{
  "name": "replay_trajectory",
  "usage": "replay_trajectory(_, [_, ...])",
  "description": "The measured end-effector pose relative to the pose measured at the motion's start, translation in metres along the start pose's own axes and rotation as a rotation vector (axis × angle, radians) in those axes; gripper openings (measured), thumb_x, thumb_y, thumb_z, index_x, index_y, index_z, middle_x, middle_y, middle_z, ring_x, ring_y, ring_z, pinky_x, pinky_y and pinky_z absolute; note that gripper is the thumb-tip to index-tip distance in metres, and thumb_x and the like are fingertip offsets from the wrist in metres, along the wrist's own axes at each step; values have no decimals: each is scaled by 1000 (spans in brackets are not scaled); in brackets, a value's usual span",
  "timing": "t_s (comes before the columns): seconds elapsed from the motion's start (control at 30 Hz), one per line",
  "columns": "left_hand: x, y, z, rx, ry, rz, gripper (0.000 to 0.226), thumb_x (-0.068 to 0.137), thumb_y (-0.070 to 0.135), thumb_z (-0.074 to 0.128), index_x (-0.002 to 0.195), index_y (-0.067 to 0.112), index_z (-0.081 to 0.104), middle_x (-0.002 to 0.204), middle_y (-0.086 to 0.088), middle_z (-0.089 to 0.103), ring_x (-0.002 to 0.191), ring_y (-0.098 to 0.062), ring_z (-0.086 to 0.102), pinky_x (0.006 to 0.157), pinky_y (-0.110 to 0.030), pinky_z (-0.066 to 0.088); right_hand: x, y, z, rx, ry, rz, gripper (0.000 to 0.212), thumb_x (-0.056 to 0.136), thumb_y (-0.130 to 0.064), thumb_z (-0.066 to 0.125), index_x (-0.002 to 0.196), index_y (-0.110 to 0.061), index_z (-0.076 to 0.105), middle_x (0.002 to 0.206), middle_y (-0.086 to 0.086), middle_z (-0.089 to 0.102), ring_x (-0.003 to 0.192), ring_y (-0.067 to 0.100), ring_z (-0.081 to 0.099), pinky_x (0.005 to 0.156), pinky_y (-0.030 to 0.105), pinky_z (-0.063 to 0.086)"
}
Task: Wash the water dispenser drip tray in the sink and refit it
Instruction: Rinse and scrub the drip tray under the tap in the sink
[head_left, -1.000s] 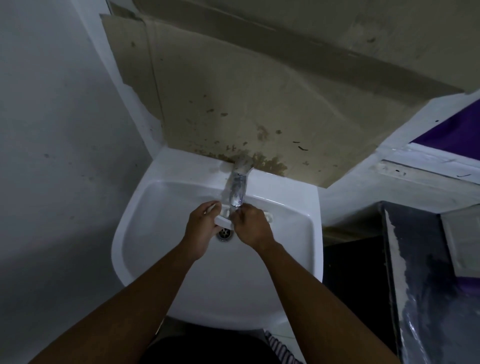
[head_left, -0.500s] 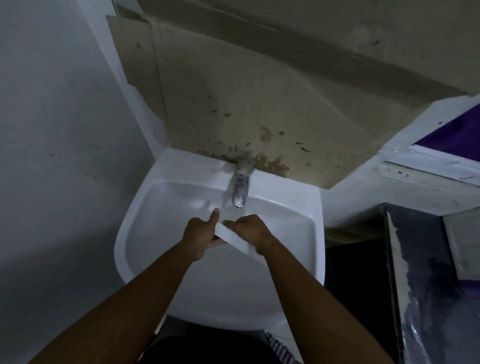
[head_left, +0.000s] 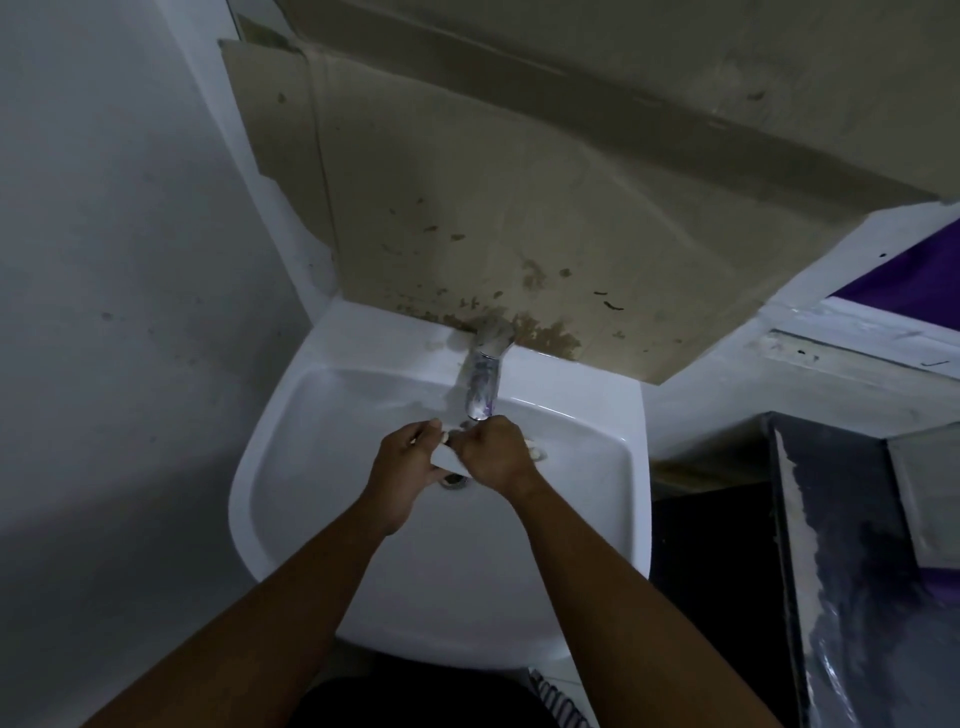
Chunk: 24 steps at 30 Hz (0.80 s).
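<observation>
Both my hands are over the white sink (head_left: 291, 467), just below the chrome tap (head_left: 483, 384). My left hand (head_left: 405, 467) grips the left end of the white drip tray (head_left: 445, 460). My right hand (head_left: 496, 457) is curled over its right part. Only a small white strip of the tray shows between the hands; the rest is hidden under my fingers. The drain (head_left: 453, 480) lies partly visible right under the hands. Whether water runs from the tap I cannot tell.
Stained brown cardboard (head_left: 493, 208) covers the wall behind the tap. A grey wall (head_left: 104, 260) stands close on the left. A dark counter (head_left: 857, 571) edge runs along the right of the sink.
The hands moved back up under the spout. The tray, held out as a long slanted strip half a second ago, is now mostly covered by the hands.
</observation>
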<state>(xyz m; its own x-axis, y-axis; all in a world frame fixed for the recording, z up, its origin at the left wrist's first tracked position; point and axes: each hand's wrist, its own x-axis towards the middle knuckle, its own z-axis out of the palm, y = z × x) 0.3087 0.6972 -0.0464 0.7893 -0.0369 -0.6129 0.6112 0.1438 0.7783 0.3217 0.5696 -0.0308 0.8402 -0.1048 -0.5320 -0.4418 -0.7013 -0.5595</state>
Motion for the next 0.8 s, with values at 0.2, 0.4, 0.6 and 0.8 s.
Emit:
replay_trajectory(0.2, [10, 6, 2, 41, -29, 5, 18, 94, 18, 53, 88, 13, 69, 103, -21, 68, 93, -30, 66, 88, -47, 55, -9, 2, 6, -39, 151, -108, 37, 92, -31, 52, 78, 0, 67, 92, 23, 68, 93, 37, 64, 83, 42, 52])
replay_trajectory(0.4, [11, 1, 9, 32, -38, -8, 16, 93, 15, 55, 88, 19, 70, 95, -10, 70, 88, -22, 67, 79, -37, 56, -8, 7, -6, 96, 106, -79, 30, 88, -25, 63, 74, 2, 64, 86, 24, 69, 96, 32, 65, 75, 28, 42])
replay_trajectory(0.6, [11, 3, 22, -37, -52, -13, 15, 93, 15, 56, 102, 9, 66, 103, -14, 66, 96, -29, 63, 85, -47, 51, -20, 8, -3, 197, 435, -274, 18, 81, 8, 59, 65, 11, 69, 71, 25, 71, 70, 34, 66, 96, 38, 50])
replay_trajectory(0.8, [12, 4, 20, -14, -78, -45, 20, 96, 13, 51, 108, 7, 65, 112, -16, 66, 98, -30, 64, 87, -45, 50, -17, 9, -7, 269, 190, -163, 24, 86, -10, 65, 70, 7, 71, 80, 20, 73, 76, 26, 67, 83, 21, 42])
